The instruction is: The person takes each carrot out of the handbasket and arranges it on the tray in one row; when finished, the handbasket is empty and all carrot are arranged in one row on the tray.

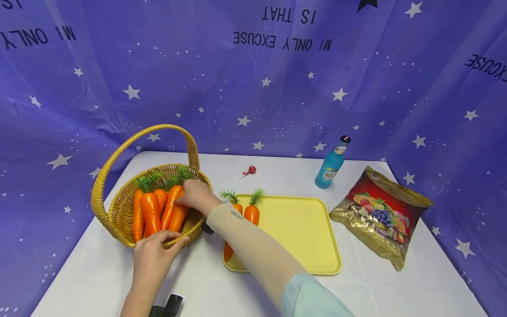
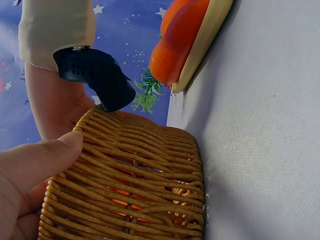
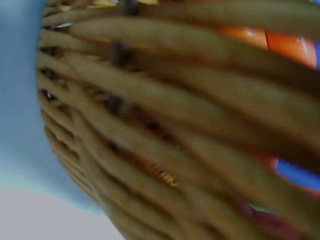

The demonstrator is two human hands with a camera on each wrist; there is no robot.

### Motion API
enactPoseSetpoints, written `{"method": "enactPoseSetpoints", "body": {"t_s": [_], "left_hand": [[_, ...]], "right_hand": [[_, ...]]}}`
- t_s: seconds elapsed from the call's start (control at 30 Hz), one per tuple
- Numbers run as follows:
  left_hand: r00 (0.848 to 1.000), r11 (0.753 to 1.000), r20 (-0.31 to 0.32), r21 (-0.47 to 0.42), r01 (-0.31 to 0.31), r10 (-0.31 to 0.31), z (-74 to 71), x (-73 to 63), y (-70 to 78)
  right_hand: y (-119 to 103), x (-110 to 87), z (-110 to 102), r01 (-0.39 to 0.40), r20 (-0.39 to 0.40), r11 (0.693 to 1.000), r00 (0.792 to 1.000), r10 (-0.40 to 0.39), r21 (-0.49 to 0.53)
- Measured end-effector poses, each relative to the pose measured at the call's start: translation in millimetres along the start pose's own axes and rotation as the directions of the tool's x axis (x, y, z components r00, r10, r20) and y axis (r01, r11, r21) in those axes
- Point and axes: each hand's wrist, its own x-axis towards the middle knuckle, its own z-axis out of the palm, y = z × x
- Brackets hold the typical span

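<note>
A yellow-brown wicker basket (image 1: 202,174) with a tall handle stands on the left, holding several orange carrots (image 1: 150,211) with green tops. My left hand (image 1: 152,253) grips its near rim; in the left wrist view the thumb (image 2: 55,152) lies along the rim's weave. My right hand (image 1: 196,194) reaches inside the basket from the right, its fingers around the upper part of the rightmost carrot (image 1: 179,218). Wickerwork fills the right wrist view and hides most of that hand. More carrots (image 1: 251,214) lie on the left side of a yellow tray (image 1: 297,237), partly behind my right forearm.
Behind the tray lies a red lollipop (image 1: 251,170). A blue bottle (image 1: 330,165) stands at the back right, with a red and gold candy bag (image 1: 382,215) near it. A black device (image 1: 168,306) shows at my left wrist. The white table meets a purple star-patterned cloth.
</note>
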Motion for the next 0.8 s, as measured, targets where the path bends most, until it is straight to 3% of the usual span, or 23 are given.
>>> {"method": "enactPoseSetpoints", "body": {"t_s": [0.43,0.8], "left_hand": [[1.000,1.000,0.001,-0.003,0.005,-0.005,0.0,-0.6,-1.1],[1.000,1.000,-0.003,-0.008,-0.001,0.001,0.0,0.0,-1.1]], "right_hand": [[6,-2.8,-26,-0.018,-0.012,0.992,1.000,0.019,0.127],[16,-13.7,-52,0.001,-0.045,0.967,0.999,0.011,0.256]]}}
